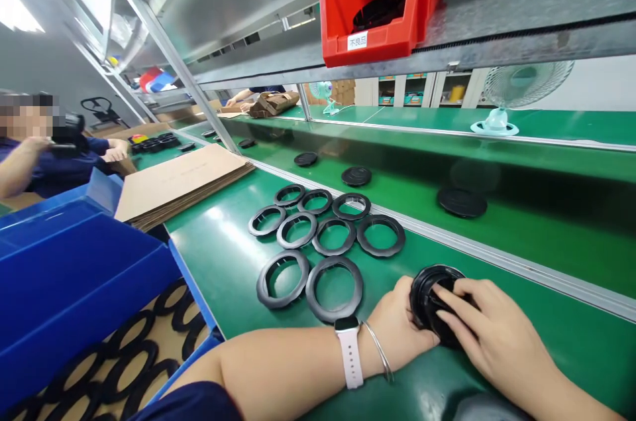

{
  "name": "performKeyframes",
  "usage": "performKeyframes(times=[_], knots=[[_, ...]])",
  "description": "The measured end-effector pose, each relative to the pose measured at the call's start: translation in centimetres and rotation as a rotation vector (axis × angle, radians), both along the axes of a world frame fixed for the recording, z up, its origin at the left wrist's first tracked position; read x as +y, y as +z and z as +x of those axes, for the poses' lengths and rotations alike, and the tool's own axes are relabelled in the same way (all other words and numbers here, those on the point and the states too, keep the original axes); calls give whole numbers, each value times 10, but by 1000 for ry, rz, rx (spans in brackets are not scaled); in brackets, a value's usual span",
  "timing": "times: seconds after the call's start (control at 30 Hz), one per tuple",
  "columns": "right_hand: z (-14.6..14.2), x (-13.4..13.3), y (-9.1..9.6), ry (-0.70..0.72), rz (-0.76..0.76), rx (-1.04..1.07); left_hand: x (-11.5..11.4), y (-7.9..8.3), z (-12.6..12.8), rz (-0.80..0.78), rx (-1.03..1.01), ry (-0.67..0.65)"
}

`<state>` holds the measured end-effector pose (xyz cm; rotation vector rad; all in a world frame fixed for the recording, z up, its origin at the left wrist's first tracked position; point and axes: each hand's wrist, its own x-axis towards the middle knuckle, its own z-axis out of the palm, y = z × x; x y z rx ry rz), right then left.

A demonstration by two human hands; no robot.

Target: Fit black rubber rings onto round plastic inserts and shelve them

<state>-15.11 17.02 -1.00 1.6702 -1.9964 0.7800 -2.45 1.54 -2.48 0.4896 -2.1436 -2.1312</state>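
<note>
My left hand (400, 318), with a white-strapped watch and a thin bangle at the wrist, presses against the side of a round black rubber cap (426, 298). My right hand (489, 321) wraps its fingers over the cap's face, hiding much of it. Just beyond my left hand, two black rubber rings (334, 288) lie flat on the green conveyor belt (223, 262). Several similar rings (333, 237) sit further up the belt, apart from both hands.
A blue bin (74, 275) of black rings stands at lower left, next to a stack of cardboard sheets (179, 182). Black discs (462, 202) lie on a green upper shelf. A red bin (368, 3) hangs overhead. A co-worker (34, 149) sits at left; another person's hands (238, 99) work far back.
</note>
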Motion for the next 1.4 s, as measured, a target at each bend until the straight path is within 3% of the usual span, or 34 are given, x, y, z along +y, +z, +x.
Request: performKeyframes(times=[0.13, 0.27, 0.4, 0.53, 0.77, 1.03, 1.27, 1.4], knots=[[-9, 0, -6, -168, -95, -377, 2, 6, 0, 120, 56, 41], [-15, -7, -16, -69, -62, -880, 0, 10, 1, 45, -1, 15], [-18, -12, -21, -43, -99, -1091, -5, 14, 2, -33, -17, -16], [-16, -14, -20, -48, -127, -1173, -7, 14, 4, -24, 29, -33], [-10, -15, -12, -48, -148, -1225, -9, 5, 4, -195, 23, 13], [-9, -14, -7, -35, -162, -1276, -7, 11, 5, -237, 4, 7], [-10, -16, -13, -150, -126, -1235, -5, 13, 3, -298, 0, 14], [-12, -11, -5, -16, -39, -1255, -4, 16, 3, -360, -14, 78]])
